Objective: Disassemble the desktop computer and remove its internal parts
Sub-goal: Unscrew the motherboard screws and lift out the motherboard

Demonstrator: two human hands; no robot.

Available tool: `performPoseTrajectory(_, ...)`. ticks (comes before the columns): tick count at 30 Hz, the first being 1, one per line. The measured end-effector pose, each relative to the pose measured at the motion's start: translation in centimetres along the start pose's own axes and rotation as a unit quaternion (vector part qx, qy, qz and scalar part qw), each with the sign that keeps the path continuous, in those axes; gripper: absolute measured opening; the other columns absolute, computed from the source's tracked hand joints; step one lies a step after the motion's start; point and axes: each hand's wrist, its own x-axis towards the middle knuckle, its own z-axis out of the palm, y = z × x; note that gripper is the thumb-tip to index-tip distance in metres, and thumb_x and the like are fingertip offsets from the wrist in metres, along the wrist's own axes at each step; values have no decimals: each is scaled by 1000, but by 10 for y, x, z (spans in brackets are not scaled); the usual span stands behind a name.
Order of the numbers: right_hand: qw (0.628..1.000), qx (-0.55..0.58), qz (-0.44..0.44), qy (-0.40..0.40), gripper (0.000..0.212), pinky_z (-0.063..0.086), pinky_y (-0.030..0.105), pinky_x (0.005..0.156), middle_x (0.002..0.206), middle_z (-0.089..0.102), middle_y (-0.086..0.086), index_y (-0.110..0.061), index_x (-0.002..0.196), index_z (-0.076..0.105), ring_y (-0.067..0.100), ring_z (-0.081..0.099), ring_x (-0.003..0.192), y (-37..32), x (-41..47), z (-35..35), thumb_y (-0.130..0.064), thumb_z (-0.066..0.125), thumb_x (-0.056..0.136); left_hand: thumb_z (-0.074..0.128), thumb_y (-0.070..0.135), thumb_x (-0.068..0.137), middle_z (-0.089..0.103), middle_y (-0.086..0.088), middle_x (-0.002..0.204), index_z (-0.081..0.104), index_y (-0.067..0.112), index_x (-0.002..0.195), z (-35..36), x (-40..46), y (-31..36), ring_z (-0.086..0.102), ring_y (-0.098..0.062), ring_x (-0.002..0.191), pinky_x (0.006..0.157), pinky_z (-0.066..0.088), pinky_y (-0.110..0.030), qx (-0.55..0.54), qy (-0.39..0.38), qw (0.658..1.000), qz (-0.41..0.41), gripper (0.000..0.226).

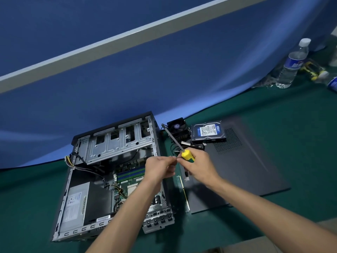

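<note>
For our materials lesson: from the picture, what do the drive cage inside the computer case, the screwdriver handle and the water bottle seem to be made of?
Drive cage: seemingly bare sheet metal, dull silver with stamped slots and holes. Screwdriver handle, gripped by the right hand: probably glossy plastic, bright yellow with a green band. Water bottle: likely clear thin plastic, see-through, with a white cap and blue label.

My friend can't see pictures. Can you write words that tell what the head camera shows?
Two bare hands meet above an open computer case: the right hand grips a yellow-handled screwdriver, the left hand pinches something tiny. A hard drive and cooling fan lie beside the case.
</note>
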Motion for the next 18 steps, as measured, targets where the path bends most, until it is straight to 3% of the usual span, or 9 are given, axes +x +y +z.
performPoseTrajectory(2, 1000, -2, 16, 7, 9, 50, 37, 62, 60, 60, -9, -26, 76, 66, 18, 57, 60, 5, 5, 3, -24, 72, 82, 58, 14, 91, 60, -2, 57, 65, 4, 70, 0, 8, -4, 50, -10, 44, 46, 43, -22, 47, 23, 998, 15, 24)
performPoseTrajectory(5, 994, 54, 94, 21, 17, 47, 33, 55, 52, 56, -9, -24, 70, 64, 16, 52, 50, 15, 10, 11, -15, 71, 83, 55, 16, 91, 56, -5, 59, 58, 8, 65, -4, 24, -11, 46, -16, 50, 50, 35, -24, 160, 84, 982, 62, 27)
performPoseTrajectory(9, 956, 160, 236, 71, 18, 43, 27, 45, 44, 50, -5, -16, 69, 62, 12, 46, 41, 40, 13, 28, -7, 64, 86, 53, 21, 88, 47, 3, 53, 41, 17, 60, -5, 39, -27, 42, -12, 48, 45, 26, -26, 346, 171, 914, 123, 31)
performPoseTrajectory(11, 950, 157, 258, 75, 18, 43, 27, 46, 49, 52, -3, -15, 71, 61, 12, 47, 44, 53, 14, 34, -8, 63, 87, 51, 20, 89, 41, 6, 50, 34, 21, 57, 1, 42, -36, 36, -8, 45, 43, 21, -26, 364, 209, 893, 162, 37)
performPoseTrajectory(18, 951, 50, 303, 44, 13, 53, 43, 65, 66, 60, 7, -16, 74, 61, 24, 56, 61, 82, 26, 66, -18, 60, 87, 50, 24, 95, 34, 8, 52, 27, 24, 58, 4, 52, -52, 28, -6, 47, 46, 21, -22, 303, 271, 894, 189, 43)
